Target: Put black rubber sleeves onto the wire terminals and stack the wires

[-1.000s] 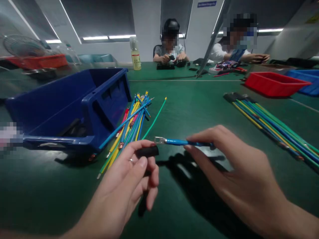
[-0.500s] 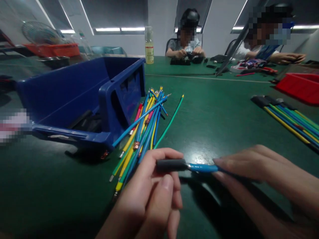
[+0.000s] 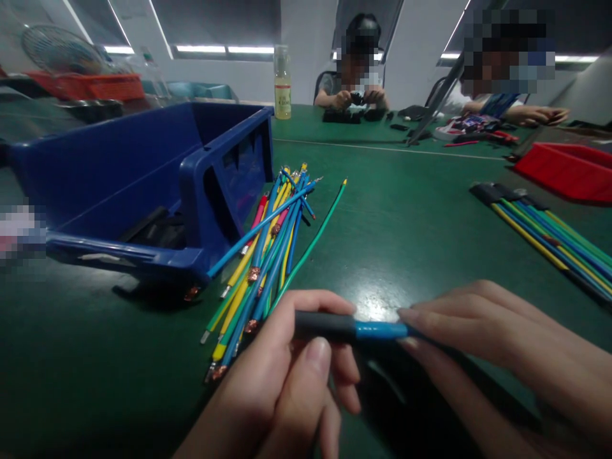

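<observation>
My left hand (image 3: 287,382) pinches a short black sleeve (image 3: 321,326) between thumb and fingers. My right hand (image 3: 502,357) grips a blue wire (image 3: 380,330) whose end sits inside the sleeve; the metal lug is hidden. Both hands hover low over the green table (image 3: 406,242). Just left of them lies a loose pile of blue, yellow, green and red wires (image 3: 268,242) with copper ends.
A dark blue bin (image 3: 143,185) stands at the left, beside the wire pile. A sorted bundle of sleeved wires (image 3: 545,236) lies at the right, with a red tray (image 3: 568,169) behind. Two people work at the far side, near a bottle (image 3: 282,83).
One second ago the bare lug and the sleeve were apart. Now the sleeve is slid over the wire's end, and the view has dropped closer to the table.
</observation>
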A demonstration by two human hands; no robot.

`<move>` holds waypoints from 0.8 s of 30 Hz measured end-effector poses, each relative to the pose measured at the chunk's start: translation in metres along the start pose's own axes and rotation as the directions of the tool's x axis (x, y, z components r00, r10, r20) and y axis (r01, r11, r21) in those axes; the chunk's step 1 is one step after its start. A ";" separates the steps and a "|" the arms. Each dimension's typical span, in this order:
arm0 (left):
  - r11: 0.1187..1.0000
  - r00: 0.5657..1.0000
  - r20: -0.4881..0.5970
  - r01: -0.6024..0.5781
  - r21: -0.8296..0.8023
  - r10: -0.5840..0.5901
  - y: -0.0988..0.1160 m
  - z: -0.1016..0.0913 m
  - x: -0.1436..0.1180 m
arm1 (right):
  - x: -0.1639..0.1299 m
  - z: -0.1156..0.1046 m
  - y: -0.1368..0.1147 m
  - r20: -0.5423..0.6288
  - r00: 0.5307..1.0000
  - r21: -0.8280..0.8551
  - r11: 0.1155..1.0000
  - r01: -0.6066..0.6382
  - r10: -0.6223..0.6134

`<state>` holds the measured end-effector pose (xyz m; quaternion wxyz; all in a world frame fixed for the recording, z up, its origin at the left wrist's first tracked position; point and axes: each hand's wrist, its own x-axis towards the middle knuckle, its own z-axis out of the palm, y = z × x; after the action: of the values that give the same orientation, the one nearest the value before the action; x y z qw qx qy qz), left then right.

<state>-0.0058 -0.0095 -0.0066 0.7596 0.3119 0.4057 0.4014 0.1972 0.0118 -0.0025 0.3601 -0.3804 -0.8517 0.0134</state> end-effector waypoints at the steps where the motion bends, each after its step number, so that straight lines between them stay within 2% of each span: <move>1: 1.000 1.000 0.005 -0.004 0.008 0.004 -0.001 0.000 0.000 | 0.000 0.000 0.000 -0.009 1.000 -0.010 1.000 0.003 -0.004; 7: 0.996 0.999 -0.026 -0.024 0.082 0.026 0.001 0.001 -0.002 | 0.004 -0.007 -0.006 0.026 0.999 -0.069 0.997 0.036 -0.034; 12: 0.995 0.998 -0.061 -0.026 0.097 0.032 0.008 0.009 -0.005 | 0.008 -0.012 -0.008 0.050 0.998 -0.050 0.998 0.045 -0.043; 18: 0.995 0.993 -0.111 -0.029 0.097 0.040 0.015 0.016 -0.006 | 0.010 -0.009 -0.009 -0.071 0.997 -0.055 0.998 0.024 -0.027; 24: 0.992 0.981 -0.177 -0.058 0.109 0.077 0.015 0.018 -0.006 | 0.013 -0.012 -0.009 -0.034 0.999 0.000 0.999 -0.033 0.033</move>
<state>0.0026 -0.0102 0.0158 0.6884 0.3265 0.4826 0.4320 0.1926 0.0114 0.0168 0.3740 -0.3946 -0.8392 0.0125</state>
